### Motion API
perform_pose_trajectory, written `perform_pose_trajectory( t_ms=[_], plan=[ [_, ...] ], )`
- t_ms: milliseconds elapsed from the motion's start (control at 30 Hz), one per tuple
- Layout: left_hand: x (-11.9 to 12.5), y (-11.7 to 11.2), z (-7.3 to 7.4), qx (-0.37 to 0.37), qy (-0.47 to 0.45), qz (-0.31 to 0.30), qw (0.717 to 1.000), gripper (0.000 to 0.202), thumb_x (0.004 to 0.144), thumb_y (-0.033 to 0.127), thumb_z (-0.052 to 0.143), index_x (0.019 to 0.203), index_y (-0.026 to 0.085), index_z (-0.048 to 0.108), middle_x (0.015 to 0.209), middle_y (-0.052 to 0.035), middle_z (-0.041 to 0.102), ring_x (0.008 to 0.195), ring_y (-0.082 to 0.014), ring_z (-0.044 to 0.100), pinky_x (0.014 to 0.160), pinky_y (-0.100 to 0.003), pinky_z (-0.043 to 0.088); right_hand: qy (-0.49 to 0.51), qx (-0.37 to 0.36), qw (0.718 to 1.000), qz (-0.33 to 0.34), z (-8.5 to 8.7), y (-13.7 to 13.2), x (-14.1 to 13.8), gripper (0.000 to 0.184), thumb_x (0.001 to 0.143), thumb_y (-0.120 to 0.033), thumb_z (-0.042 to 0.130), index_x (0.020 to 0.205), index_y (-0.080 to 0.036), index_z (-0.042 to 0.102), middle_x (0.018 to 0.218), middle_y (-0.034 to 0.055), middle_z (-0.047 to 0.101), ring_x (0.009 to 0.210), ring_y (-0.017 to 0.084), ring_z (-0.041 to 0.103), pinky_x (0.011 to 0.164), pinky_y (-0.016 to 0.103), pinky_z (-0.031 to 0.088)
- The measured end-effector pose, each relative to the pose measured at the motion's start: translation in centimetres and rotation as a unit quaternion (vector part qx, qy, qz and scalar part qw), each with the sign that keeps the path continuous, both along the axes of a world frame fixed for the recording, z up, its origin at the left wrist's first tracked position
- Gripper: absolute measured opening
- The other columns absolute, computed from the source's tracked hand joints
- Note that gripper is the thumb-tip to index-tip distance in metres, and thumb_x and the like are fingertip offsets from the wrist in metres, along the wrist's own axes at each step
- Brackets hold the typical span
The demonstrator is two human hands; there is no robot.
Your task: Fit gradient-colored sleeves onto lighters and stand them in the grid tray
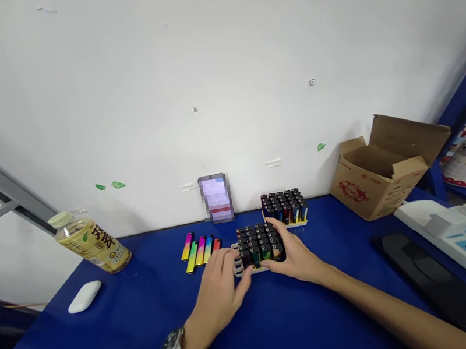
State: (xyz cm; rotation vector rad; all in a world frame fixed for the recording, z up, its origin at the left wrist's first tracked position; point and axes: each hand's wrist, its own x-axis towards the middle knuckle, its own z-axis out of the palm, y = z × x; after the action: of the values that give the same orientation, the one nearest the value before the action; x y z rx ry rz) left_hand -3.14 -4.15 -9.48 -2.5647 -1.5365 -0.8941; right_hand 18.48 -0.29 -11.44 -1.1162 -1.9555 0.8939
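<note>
Surrounding lighter tray (238, 268), loose lighters (200, 251) left, second tray (297, 224) behind, carton (361, 186) right.

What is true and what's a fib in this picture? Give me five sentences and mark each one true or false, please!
1. The left hand and the right hand are both at the front tray. True.
2. The drink bottle is left of the cardboard box. True.
3. The cardboard box is shut tight. False: its top flaps are open.
4. Colourful sticks lie to the left of the front tray. True.
5. The drink bottle is inside the cardboard box. False: it is on the blue table.
</note>
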Motion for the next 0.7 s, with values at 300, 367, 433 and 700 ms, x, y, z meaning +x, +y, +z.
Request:
perform_pose_trajectory(
  t_ms=[300, 367, 433, 700],
  plan=[
    [1.6, -0.3, 0.2, -0.05, -0.282, 0.078, 0.955, 0.007, 0.09, 0.024, 0.034, 0.097, 0.022, 0.037, 0.089, -0.0046, 0.06, 0.076, -0.0151, 0.061, 0.068, -0.03, 0.049, -0.002, -0.008, 1.0, 0.0, 0.2, -0.1, 0.1, 0.086, 0.073, -0.032, 0.069, 0.142, -0.023, 0.019, 0.13, 0.0131, 0.049, 0.123, 0.028, 0.047, 0.099, 0.045, 0.041],
    [1.6, -0.1, 0.4, -0.092, -0.245, 0.119, 0.958, 0.007, 0.086, 0.027, 0.04, 0.091, 0.022, 0.041, 0.075, 0.0001, 0.058, 0.061, -0.0143, 0.057, 0.059, -0.029, 0.047, -0.005, -0.013, 1.0, 0.0, 0.3, -0.1, 0.1, 0.086, 0.073, -0.033, 0.069, 0.142, -0.024, 0.019, 0.13, 0.0126, 0.049, 0.124, 0.028, 0.046, 0.1, 0.045, 0.04],
    [1.8, 0.2, 0.6, -0.122, -0.177, 0.123, 0.969, 0.009, 0.081, 0.03, 0.047, 0.085, 0.022, 0.047, 0.072, 0.0007, 0.058, 0.06, -0.0149, 0.056, 0.057, -0.028, 0.045, -0.001, -0.011, 1.0, 0.0, 0.4, -0.1, 0.1, 0.085, 0.073, -0.032, 0.069, 0.142, -0.024, 0.02, 0.13, 0.0124, 0.049, 0.124, 0.028, 0.047, 0.101, 0.045, 0.039],
    [1.4, 1.1, 1.5, -0.124, -0.27, 0.108, 0.949, 0.018, 0.081, 0.037, 0.048, 0.081, 0.021, 0.054, 0.07, 0.0018, 0.06, 0.05, -0.0108, 0.049, 0.05, -0.024, 0.041, 0.001, -0.016, 1.0, 0.006, 0.0, 0.0, 0.2, 0.086, 0.073, -0.034, 0.069, 0.142, -0.023, 0.019, 0.134, 0.0136, 0.046, 0.125, 0.027, 0.045, 0.102, 0.044, 0.039]
  ],
)
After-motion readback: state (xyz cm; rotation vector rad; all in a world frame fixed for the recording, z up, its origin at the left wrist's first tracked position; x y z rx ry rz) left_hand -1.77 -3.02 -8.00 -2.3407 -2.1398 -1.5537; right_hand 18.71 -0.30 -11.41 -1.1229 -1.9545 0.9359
